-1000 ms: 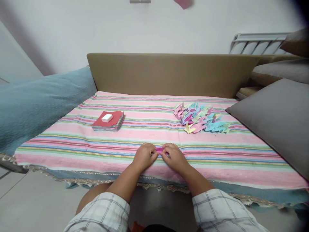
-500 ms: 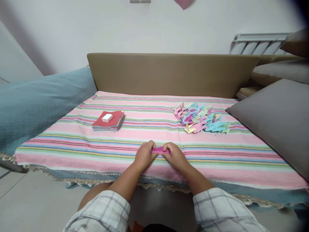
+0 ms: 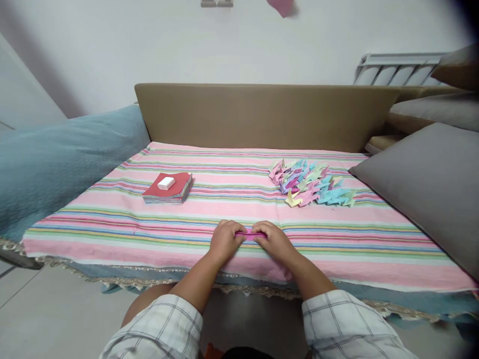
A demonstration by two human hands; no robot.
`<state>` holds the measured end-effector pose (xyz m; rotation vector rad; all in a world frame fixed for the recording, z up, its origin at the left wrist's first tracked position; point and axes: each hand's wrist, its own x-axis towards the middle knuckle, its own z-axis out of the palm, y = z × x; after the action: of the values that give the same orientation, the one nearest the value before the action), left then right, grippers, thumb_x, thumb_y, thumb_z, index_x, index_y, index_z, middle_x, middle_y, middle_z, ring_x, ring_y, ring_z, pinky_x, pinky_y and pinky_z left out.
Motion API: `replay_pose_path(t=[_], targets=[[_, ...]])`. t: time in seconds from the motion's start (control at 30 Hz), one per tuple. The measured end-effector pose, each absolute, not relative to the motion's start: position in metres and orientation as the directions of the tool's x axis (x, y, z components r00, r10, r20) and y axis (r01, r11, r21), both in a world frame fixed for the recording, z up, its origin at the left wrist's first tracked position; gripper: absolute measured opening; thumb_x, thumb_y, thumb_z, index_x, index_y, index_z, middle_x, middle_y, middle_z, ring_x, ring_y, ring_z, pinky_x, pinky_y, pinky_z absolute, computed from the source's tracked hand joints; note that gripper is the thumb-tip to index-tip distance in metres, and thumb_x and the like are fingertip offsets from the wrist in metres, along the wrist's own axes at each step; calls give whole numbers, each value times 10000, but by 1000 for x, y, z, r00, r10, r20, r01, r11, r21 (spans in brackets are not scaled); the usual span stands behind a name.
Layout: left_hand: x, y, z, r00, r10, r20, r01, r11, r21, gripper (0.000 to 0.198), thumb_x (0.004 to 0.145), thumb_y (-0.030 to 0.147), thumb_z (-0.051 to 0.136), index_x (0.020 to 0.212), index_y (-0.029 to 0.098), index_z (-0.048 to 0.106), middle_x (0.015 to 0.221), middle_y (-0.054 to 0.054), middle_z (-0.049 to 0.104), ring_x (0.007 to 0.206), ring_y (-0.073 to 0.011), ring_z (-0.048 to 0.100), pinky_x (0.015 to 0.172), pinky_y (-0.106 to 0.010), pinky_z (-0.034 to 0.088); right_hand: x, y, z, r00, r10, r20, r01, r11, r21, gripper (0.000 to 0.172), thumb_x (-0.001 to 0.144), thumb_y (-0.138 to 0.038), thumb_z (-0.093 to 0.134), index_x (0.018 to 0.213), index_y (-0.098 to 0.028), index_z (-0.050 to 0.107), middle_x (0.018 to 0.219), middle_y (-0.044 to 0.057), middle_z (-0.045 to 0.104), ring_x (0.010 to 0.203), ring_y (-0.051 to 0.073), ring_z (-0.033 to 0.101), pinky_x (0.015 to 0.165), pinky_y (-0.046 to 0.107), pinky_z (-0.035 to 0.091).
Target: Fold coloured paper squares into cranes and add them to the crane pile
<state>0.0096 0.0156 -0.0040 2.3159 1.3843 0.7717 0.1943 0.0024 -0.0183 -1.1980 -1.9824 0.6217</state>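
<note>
Between my two hands is a small folded piece of magenta paper (image 3: 250, 236), just above the striped cloth near its front edge. My left hand (image 3: 225, 240) pinches its left end, thumb below and curled fingers above. At the other end, my right hand (image 3: 274, 240) grips it the same way. Only the middle of the paper shows, with a dark crease line running across it; the fingers cover both ends.
A stack of coloured paper (image 3: 168, 192) lies at the left, a small white box (image 3: 166, 183) on top. Several folded paper cranes (image 3: 310, 182) are heaped at the right. The striped cloth (image 3: 224, 199) covers the seat; a grey cushion (image 3: 422, 184) leans at the right.
The fingers have shifted slightly on the paper, and its visible strip looks narrower with a crease line now facing me. My right hand has moved a little to the right.
</note>
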Motion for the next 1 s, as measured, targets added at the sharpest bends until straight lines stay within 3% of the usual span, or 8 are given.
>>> replay_pose_path(t=[0.2, 0.47, 0.7, 1.0], targets=[[9, 16, -5, 406, 864, 298, 685, -504, 526, 82, 719, 169, 647, 763, 225, 687, 819, -6, 682, 834, -169, 571, 810, -313, 390, 196, 3, -26, -315, 858, 406, 587, 513, -627, 173, 763, -105, 583, 821, -228, 689, 978, 49, 633, 923, 175, 579, 823, 328, 459], [0, 21, 0, 548, 792, 268, 613, -598, 516, 223, 760, 113, 570, 851, 262, 708, 887, -6, 700, 866, -161, 593, 859, -337, 376, 200, 1, -23, -416, 811, 411, 647, 582, -493, 180, 803, -135, 571, 889, -231, 697, 1025, 61, 639, 949, 179, 582, 835, 336, 464], [-6, 20, -1, 629, 726, 278, 598, -680, 424, 259, 801, 141, 523, 860, 295, 724, 876, -22, 682, 855, -170, 570, 815, -325, 397, 203, -6, -18, -494, 781, 383, 704, 617, -351, 255, 835, -142, 522, 985, -269, 684, 1117, 65, 629, 1012, 201, 568, 856, 374, 445], [-13, 13, 1, 691, 682, 238, 623, -730, 283, 283, 815, 139, 503, 956, 285, 700, 1038, -30, 676, 964, -200, 568, 862, -344, 422, 199, -19, -8, -517, 791, 326, 755, 601, -263, 317, 820, -112, 485, 1048, -253, 653, 1193, 55, 607, 1073, 218, 538, 909, 411, 369]])
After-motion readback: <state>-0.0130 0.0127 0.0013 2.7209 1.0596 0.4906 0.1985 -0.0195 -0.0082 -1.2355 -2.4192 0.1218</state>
